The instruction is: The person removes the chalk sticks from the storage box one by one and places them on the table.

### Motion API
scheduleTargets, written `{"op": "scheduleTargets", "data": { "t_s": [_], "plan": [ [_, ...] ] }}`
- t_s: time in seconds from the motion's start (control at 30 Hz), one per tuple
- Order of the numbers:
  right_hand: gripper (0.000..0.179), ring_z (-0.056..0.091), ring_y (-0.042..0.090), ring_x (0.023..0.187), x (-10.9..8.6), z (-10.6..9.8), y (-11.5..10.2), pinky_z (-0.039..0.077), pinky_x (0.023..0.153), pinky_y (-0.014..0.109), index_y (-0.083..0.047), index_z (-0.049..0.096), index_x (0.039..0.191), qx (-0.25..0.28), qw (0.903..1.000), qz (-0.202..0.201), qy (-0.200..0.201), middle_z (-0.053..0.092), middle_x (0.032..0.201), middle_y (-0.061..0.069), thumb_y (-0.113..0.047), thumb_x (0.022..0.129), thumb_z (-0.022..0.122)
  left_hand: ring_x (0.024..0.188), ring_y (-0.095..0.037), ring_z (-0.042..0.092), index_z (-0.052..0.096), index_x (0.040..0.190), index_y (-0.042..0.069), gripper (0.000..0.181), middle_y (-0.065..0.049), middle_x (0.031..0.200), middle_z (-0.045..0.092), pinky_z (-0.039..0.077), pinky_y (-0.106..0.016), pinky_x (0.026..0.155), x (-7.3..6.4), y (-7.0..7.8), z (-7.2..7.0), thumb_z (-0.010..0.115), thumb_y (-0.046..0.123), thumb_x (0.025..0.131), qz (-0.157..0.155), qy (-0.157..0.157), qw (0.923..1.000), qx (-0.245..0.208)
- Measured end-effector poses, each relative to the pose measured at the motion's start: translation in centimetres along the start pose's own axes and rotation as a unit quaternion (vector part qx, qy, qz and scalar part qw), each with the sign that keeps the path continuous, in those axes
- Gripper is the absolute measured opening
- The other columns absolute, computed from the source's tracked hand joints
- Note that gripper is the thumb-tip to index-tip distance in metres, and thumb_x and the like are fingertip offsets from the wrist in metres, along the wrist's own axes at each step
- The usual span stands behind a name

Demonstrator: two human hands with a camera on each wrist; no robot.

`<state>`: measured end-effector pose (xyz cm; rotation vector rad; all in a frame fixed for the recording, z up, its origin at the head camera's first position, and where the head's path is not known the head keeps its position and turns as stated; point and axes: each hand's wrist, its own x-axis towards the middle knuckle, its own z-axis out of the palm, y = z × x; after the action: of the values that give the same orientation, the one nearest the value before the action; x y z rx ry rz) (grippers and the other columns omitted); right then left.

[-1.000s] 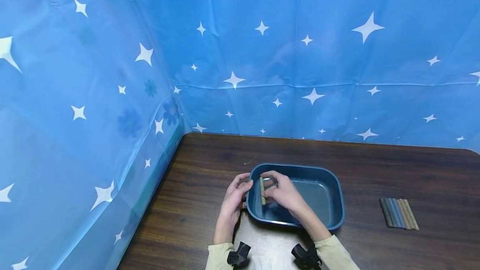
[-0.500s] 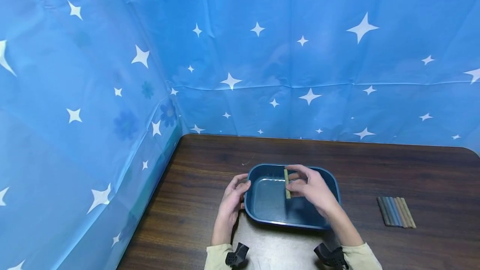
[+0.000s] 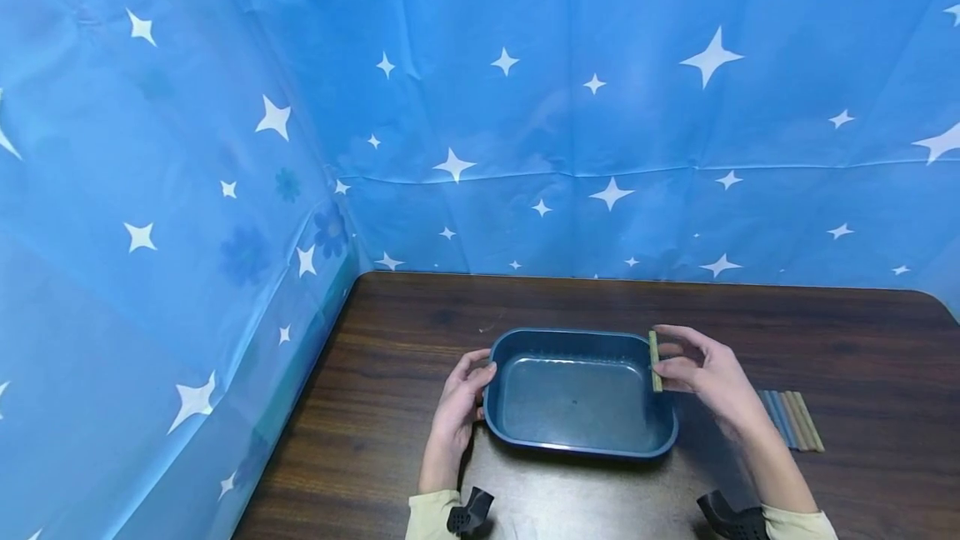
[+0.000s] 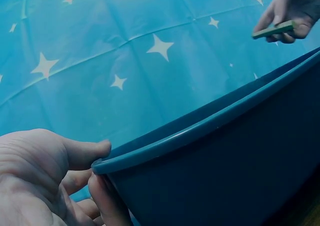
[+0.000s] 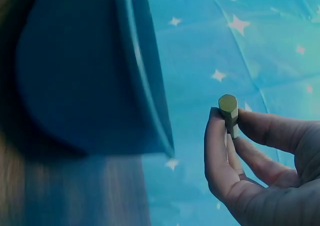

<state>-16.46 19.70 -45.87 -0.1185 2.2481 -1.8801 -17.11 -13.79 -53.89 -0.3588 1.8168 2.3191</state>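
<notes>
A dark blue rectangular basin with rounded corners stands on the table. At its left end my left hand grips the rim, with the thumb over the edge and the fingers outside, as the left wrist view shows. Above the basin's right end, my right hand pinches a slim yellow-green stick between thumb and fingertips. Seen end-on in the right wrist view, the stick has a flat, many-sided end and hangs apart from the basin's wall.
Several similar sticks, blue, brown and olive, lie side by side on the table to the right, partly behind my right wrist. The dark wooden table meets a blue star-patterned curtain at the back and left.
My right hand has carried the stick rightward, from the basin's left end across to its right rim. The left hand keeps its grip. The head view has shifted slightly.
</notes>
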Motion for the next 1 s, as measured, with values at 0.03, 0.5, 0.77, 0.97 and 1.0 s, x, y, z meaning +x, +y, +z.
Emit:
{"op": "scheduleTargets", "data": {
  "t_s": [0.03, 0.5, 0.77, 0.97, 1.0],
  "plan": [
    [0.058, 0.065, 0.019, 0.093, -0.2, -0.5, 0.2, 0.055, 0.079, 0.04, 0.0, 0.037, 0.143, -0.006, 1.0, 0.001, 0.004, 0.05, 0.125, 0.03, -0.014, 0.093, 0.063, 0.06, -0.01, 0.052, 0.049, 0.13, 0.004, 0.041, -0.001, 0.085, 0.059, 0.042, -0.019, 0.044, 0.0, 0.0, 0.0, 0.062, 0.018, 0.093, 0.001, -0.001, 1.0, 0.001],
    [0.064, 0.064, 0.008, 0.093, -2.7, -6.2, 2.5, 0.055, 0.079, 0.032, 0.004, 0.029, 0.145, -0.033, 0.9983, 0.02, 0.044, 0.052, 0.122, 0.023, -0.024, 0.096, 0.06, 0.065, -0.011, 0.054, 0.049, 0.13, 0.004, 0.04, -0.003, 0.089, 0.061, 0.045, -0.022, 0.049, 0.0, 0.1, 0.3, 0.06, 0.017, 0.094, -0.001, 0.001, 1.0, 0.007],
    [0.066, 0.063, 0.004, 0.092, -3.8, -8.5, 4.4, 0.054, 0.081, 0.034, 0.007, 0.031, 0.144, -0.049, 0.9957, 0.049, 0.062, 0.059, 0.112, 0.001, -0.026, 0.095, 0.061, 0.065, -0.011, 0.056, 0.051, 0.128, 0.006, 0.039, -0.003, 0.09, 0.061, 0.046, -0.023, 0.049, 0.0, 0.1, 0.5, 0.061, 0.018, 0.093, -0.005, 0.006, 1.0, 0.002],
    [0.058, 0.059, -0.005, 0.088, -4.7, -9.9, 5.8, 0.054, 0.077, 0.03, 0.01, 0.035, 0.14, -0.071, 0.9903, 0.082, 0.087, 0.059, 0.106, -0.01, -0.021, 0.097, 0.057, 0.066, -0.012, 0.056, 0.05, 0.129, 0.005, 0.04, -0.002, 0.09, 0.061, 0.046, -0.023, 0.05, 0.0, 0.1, 0.3, 0.061, 0.019, 0.093, -0.004, 0.004, 1.0, 0.007],
    [0.057, 0.06, -0.005, 0.086, -4.8, -10.1, 6.0, 0.055, 0.075, 0.03, 0.011, 0.036, 0.139, -0.079, 0.9888, 0.084, 0.095, 0.06, 0.106, -0.009, -0.021, 0.097, 0.057, 0.066, -0.011, 0.056, 0.05, 0.129, 0.005, 0.041, -0.002, 0.089, 0.061, 0.046, -0.023, 0.05, 0.0, 0.1, 0.3, 0.062, 0.019, 0.093, -0.004, 0.003, 1.0, 0.005]
  ]
}}
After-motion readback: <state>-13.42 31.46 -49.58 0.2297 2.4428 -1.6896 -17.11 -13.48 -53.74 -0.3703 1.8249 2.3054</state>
